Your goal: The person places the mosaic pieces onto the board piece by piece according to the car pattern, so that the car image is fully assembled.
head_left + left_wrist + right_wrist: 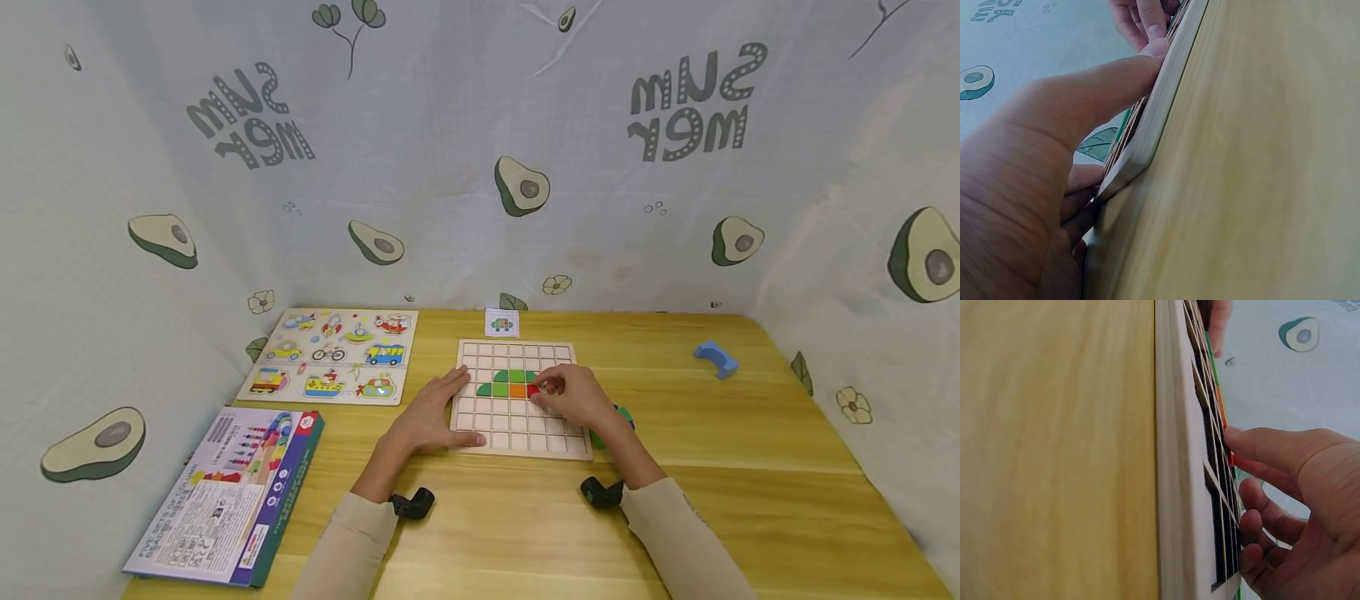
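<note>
Pressure, level and gentle, looked best as the right hand [576,397] pinched the red tile [532,390] at three o'clock from the orange tile [517,391], while the left hand [429,417], spread and gripping nothing, touched the grid board [525,440] from eight to ten o'clock.

This is a small cloth-walled booth, much like a play corner: pale fabric [450,108] printed with avocados and flowers hangs behind and on both sides of a wood-grained surface [487,533], which carries a vehicle puzzle [347,365], a bead-set box [225,492] and a gridded board [538,427]. What room lies beyond, I cannot tell.
</note>
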Demonstrator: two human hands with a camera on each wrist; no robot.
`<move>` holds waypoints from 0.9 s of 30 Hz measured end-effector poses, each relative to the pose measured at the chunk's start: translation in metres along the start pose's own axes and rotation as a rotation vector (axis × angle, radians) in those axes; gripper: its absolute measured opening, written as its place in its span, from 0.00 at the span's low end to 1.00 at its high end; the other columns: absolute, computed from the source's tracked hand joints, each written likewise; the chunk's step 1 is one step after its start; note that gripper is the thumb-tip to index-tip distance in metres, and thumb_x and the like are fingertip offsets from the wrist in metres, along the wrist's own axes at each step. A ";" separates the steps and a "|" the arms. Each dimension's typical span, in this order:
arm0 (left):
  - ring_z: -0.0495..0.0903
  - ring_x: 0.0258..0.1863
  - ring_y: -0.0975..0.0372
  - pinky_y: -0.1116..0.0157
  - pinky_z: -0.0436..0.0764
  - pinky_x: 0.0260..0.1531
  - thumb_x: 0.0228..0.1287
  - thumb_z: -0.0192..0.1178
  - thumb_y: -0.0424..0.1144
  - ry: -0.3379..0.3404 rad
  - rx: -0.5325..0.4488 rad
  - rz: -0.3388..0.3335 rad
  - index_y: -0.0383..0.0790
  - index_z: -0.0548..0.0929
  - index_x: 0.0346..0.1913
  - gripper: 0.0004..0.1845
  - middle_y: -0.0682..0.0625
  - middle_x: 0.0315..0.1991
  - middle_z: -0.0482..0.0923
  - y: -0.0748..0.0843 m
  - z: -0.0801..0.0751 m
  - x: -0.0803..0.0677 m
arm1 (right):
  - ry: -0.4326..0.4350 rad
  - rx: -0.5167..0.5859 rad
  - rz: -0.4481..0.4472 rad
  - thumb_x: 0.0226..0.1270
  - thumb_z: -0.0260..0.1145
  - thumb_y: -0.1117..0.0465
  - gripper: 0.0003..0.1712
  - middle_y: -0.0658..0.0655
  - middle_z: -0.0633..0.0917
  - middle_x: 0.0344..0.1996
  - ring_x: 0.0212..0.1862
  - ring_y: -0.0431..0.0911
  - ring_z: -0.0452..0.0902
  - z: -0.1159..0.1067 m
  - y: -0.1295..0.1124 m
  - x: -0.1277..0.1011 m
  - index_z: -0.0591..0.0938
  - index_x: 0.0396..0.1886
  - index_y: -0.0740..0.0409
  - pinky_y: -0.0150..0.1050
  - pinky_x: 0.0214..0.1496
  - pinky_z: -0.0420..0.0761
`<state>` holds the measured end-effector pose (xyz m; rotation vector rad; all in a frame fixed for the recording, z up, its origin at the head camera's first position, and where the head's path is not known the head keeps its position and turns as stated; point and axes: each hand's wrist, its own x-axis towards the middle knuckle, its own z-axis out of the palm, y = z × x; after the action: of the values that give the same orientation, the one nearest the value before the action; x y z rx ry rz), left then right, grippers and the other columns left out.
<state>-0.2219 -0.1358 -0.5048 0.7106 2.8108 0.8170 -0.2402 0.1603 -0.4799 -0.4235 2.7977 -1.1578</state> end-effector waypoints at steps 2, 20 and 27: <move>0.51 0.83 0.55 0.52 0.50 0.83 0.50 0.70 0.70 0.000 -0.001 -0.004 0.43 0.59 0.82 0.61 0.51 0.84 0.52 0.001 -0.001 0.000 | -0.002 -0.009 0.000 0.66 0.75 0.60 0.11 0.53 0.80 0.29 0.31 0.46 0.69 0.000 0.000 0.001 0.90 0.45 0.59 0.37 0.33 0.69; 0.50 0.84 0.55 0.52 0.50 0.83 0.49 0.71 0.70 -0.002 -0.002 -0.006 0.44 0.59 0.82 0.61 0.53 0.84 0.51 -0.001 0.001 -0.001 | 0.054 0.033 0.018 0.67 0.74 0.59 0.10 0.54 0.83 0.32 0.34 0.46 0.72 -0.013 0.007 -0.009 0.90 0.45 0.57 0.36 0.36 0.75; 0.51 0.83 0.54 0.51 0.51 0.83 0.51 0.71 0.68 0.004 -0.005 0.022 0.41 0.60 0.81 0.60 0.50 0.84 0.52 0.001 -0.001 -0.002 | 0.070 0.038 0.027 0.67 0.74 0.58 0.13 0.55 0.83 0.35 0.36 0.47 0.73 -0.029 0.014 -0.021 0.90 0.47 0.59 0.35 0.37 0.76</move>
<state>-0.2203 -0.1361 -0.5038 0.7411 2.8084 0.8288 -0.2285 0.1954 -0.4692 -0.3467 2.8257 -1.2421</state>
